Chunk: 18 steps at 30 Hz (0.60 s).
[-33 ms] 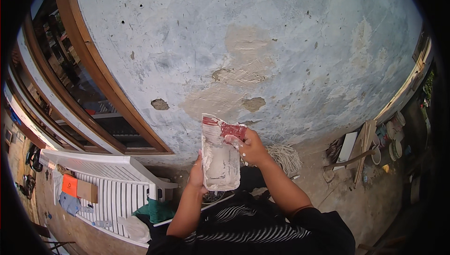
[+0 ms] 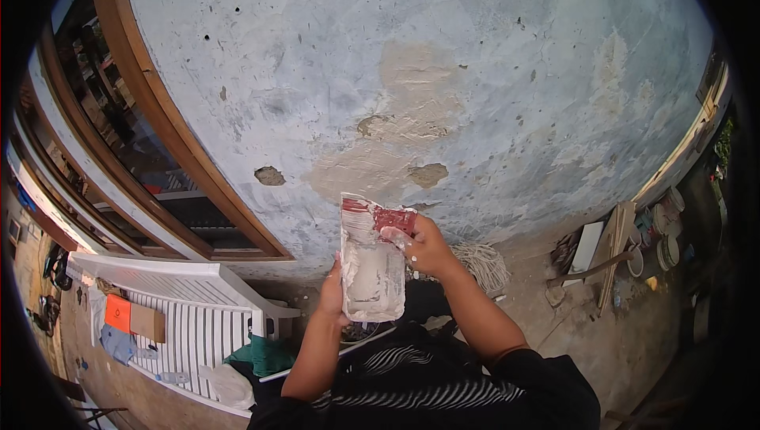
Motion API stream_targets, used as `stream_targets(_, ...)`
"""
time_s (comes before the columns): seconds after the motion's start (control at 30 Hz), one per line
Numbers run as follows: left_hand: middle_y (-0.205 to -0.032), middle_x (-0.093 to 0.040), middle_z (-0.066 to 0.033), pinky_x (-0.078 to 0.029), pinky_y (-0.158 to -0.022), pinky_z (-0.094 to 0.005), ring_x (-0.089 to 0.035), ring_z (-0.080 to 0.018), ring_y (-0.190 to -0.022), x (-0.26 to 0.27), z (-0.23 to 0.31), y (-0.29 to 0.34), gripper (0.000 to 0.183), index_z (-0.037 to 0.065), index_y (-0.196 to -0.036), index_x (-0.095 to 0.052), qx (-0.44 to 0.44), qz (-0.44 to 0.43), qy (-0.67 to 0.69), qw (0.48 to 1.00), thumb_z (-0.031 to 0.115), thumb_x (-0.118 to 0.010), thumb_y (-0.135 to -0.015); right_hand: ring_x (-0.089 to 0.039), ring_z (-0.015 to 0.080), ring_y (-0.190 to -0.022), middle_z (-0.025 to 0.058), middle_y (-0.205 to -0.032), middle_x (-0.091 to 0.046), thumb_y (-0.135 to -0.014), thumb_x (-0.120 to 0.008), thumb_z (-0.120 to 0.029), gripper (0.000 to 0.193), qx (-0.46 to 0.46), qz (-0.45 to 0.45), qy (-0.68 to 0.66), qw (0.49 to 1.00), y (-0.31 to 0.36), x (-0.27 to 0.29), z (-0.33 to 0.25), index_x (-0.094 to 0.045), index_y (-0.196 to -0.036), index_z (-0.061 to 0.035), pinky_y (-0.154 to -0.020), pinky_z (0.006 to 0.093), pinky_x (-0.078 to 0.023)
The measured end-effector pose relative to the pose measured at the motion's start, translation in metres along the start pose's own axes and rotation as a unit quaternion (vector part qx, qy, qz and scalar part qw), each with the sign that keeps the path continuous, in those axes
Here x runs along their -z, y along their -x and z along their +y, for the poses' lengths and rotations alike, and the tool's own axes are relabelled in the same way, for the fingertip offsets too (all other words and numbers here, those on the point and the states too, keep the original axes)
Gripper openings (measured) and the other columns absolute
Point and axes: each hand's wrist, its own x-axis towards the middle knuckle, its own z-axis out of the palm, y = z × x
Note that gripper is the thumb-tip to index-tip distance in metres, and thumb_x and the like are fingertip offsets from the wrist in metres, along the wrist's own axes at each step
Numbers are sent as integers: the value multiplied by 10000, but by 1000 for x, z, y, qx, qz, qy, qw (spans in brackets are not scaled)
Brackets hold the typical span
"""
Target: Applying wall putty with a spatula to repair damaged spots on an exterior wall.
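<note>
Black fabric of a striped shirt (image 2: pixel 427 386) lay nearest. Beyond it, the left hand (image 2: pixel 332 295) gripped the left side of a paste-smeared tray (image 2: pixel 377 317); the right hand (image 2: pixel 430 248) was closed around a red scraper (image 2: pixel 397 219) at the tray's far end. Farther off sat a white slatted bench (image 2: pixel 229 291) at left, pale rope (image 2: pixel 481 266) at right, and a patched bluish wall (image 2: pixel 514 74).
</note>
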Motion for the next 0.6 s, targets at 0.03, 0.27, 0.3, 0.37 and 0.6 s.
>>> stream_targets(0.03, -1264, -534, -140, -460, -944, -410, -558, -281, -1110, 0, 2, -1, 589, 49, -1348, -400, 18, -10, 4, 1000, 492, -301, -973, -576, 85, -887, 30, -988, -655, -885, -624, -103, 198, -28, -25, -17, 999, -2, 4, -2, -616, -1052, 3, -808, 262, -457)
stream_targets(0.27, -1200, -578, -135, -493, -893, -426, -597, -289, -1037, -1, 0, -10, 494, 43, -1275, -482, 5, 16, 31, 999, 413, -344, -977, -564, 76, -894, 34, -996, -655, -891, -621, -127, 260, -46, -118, 12, 992, 9, 9, -2, -583, -1112, 5, -796, 263, -464)
stream_targets(0.3, -1186, -585, -136, -496, -889, -427, -600, -289, -1028, 1, 0, -12, 475, 42, -1255, -496, 11, 19, 48, 999, 397, -354, -974, -564, 76, -894, 34, -996, -655, -891, -621, -127, 260, -46, -118, 12, 992, 12, 7, 2, -583, -1112, 5, -796, 263, -464)
stream_targets(0.37, -1173, -591, -137, -498, -884, -428, -603, -289, -1019, 4, 0, -15, 457, 40, -1236, -509, 17, 23, 64, 997, 382, -363, -971, -576, 74, -836, 21, -968, -654, -886, -632, -144, 272, -65, -108, -59, 990, 17, 0, 9, -589, -1124, -20, -734, 250, -470)
stream_targets(0.6, -1176, -592, -133, -473, -911, -440, -591, -294, -1038, 5, -3, -20, 534, 49, -1234, -508, -23, 47, 58, 997, 474, -322, -970, -548, 41, -712, 4, -949, -647, -882, -635, -163, 292, -116, -109, -110, 981, 29, -2, 18, -583, -1145, -50, -552, 192, -402)
